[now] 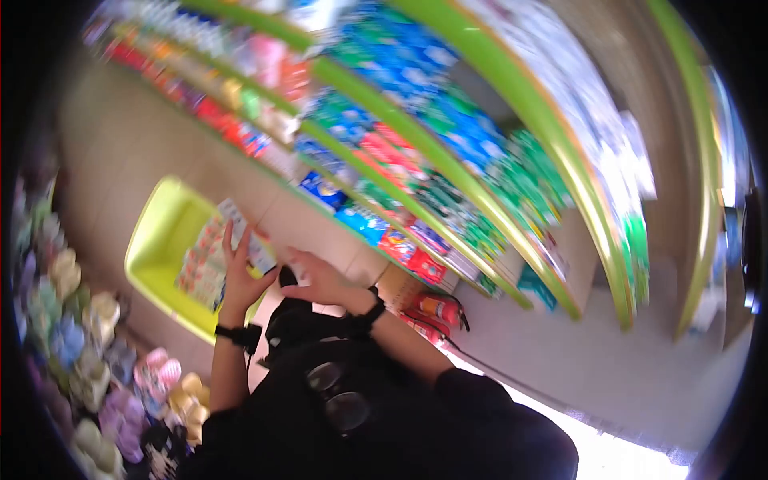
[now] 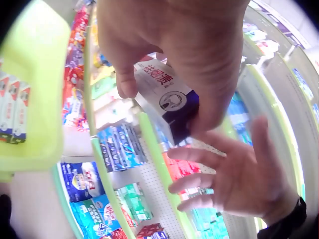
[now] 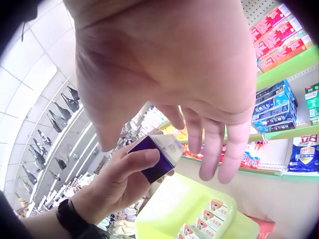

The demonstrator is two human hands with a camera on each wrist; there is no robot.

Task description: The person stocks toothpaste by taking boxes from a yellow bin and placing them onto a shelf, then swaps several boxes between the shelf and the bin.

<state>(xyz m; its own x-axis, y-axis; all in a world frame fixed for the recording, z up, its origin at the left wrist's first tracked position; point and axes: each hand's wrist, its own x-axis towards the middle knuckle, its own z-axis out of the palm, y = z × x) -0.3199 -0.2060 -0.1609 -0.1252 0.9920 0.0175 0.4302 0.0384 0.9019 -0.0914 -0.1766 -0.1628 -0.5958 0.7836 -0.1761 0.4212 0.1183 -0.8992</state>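
Note:
My left hand [image 1: 242, 278] grips a small white and dark blue carton [image 2: 167, 92] between thumb and fingers. Red characters and a round line drawing mark its white face. Beside it, my right hand [image 2: 237, 172] is held with fingers extended and nothing in them; in the right wrist view its palm spans the frame above the carton's blue end. Below and beyond the hands stands a yellow-green plastic basket [image 1: 150, 240]. Several white boxes with orange and dark blue print [image 3: 207, 221] lie inside it in rows.
Shelves with green edges [image 1: 448, 164] hold packed goods across the far side. Blue detergent bags [image 2: 82, 181] sit on the lowest shelf. Red fire extinguishers [image 1: 438, 308] stand on the floor to the right. Colourful slippers [image 1: 124, 416] crowd the left side.

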